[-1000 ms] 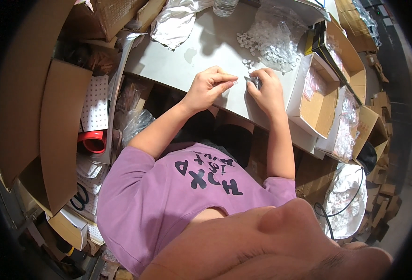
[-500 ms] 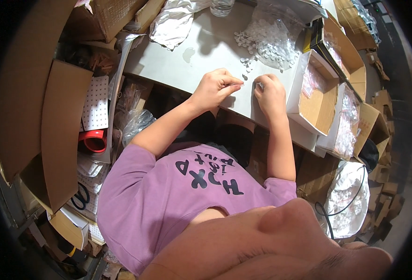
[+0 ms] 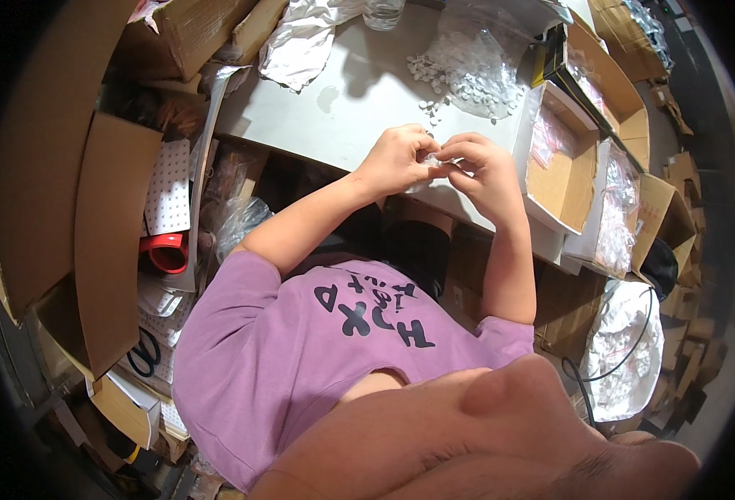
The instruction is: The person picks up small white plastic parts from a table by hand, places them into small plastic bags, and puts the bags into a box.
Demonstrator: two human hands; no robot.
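1. I see a small whitish, translucent piece (image 3: 432, 159) between both hands' fingertips, over the white tabletop's (image 3: 301, 125) near edge.
2. Left bare hand (image 3: 397, 162): thumb and fingers pinch it.
3. Right bare hand (image 3: 488, 177): fingertips meet it from the right; can't tell if gripping.
4. Neither hand's nearer; fingers hide its long axis.
5. Loose white round bits (image 3: 425, 72) lie beyond.

I am holding one small piece (image 3: 432, 160), whitish and partly clear, between the fingertips of my left hand (image 3: 397, 160) and right hand (image 3: 488, 173), over the table (image 3: 288, 117). They are covering most of it, leaving its outline and tilt unreadable.
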